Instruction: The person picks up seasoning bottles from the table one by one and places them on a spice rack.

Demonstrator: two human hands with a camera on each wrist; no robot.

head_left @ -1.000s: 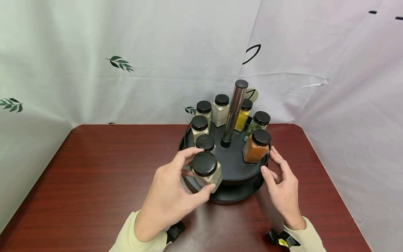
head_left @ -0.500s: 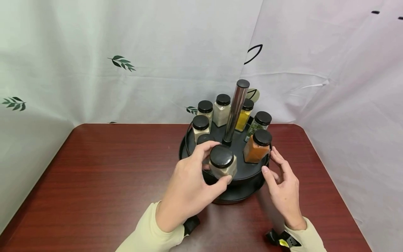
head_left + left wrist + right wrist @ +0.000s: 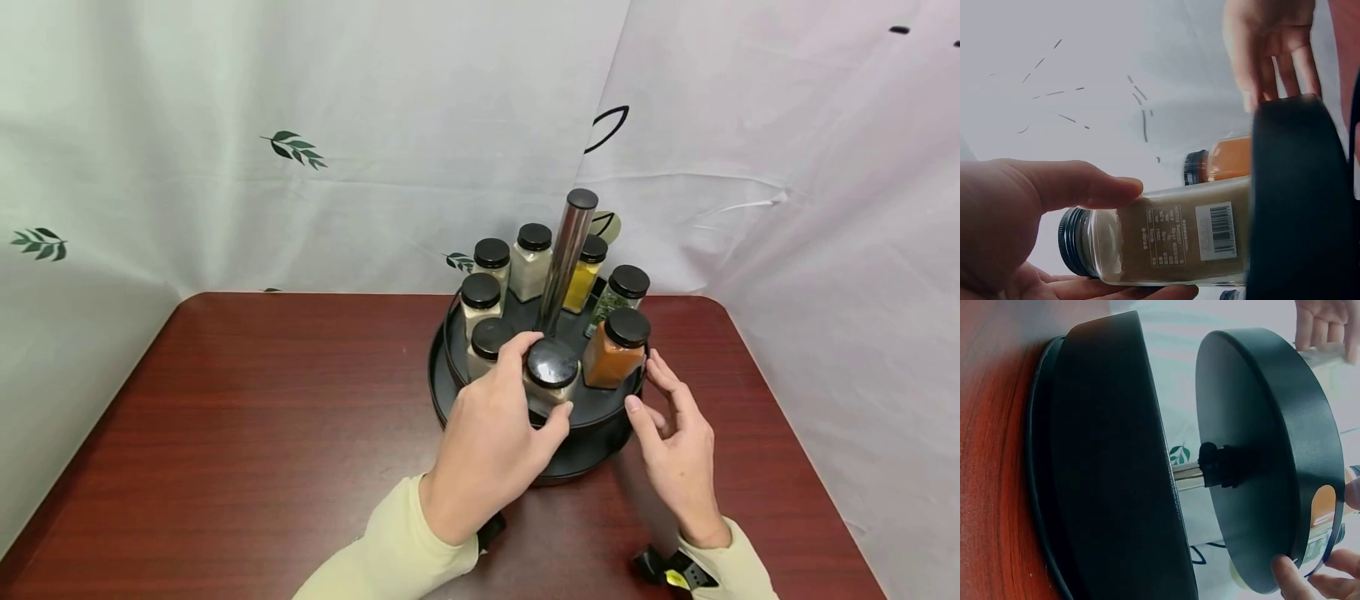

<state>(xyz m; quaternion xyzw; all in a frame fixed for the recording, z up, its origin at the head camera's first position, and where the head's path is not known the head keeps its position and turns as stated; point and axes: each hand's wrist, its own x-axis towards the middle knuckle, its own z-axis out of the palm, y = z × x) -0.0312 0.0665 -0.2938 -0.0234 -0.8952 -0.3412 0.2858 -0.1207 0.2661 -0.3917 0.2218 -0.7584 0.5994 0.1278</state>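
My left hand holds a glass spice jar between thumb and fingers. Pale tan powder fills it beneath a black lid, and a barcode label shows. It stands upright at the front of the upper tray of a black two-tier spice rack. The tray's wall hides its base, so I cannot tell whether it touches the tray floor. At the rack's right side, my right hand touches the upper tray's rim with thumb and fairly straight fingers. An orange spice jar sits just inside that rim.
More black-lidded jars stand around the upper tray, including a yellow one and a green herb one. A shiny post rises from its middle. The lower tray sits on the reddish wooden table. White cloth hangs behind.
My left hand has carried the tan-powder jar rightward from the rack's front left and down to the front of the upper tray. The right hand has stayed at the rim.
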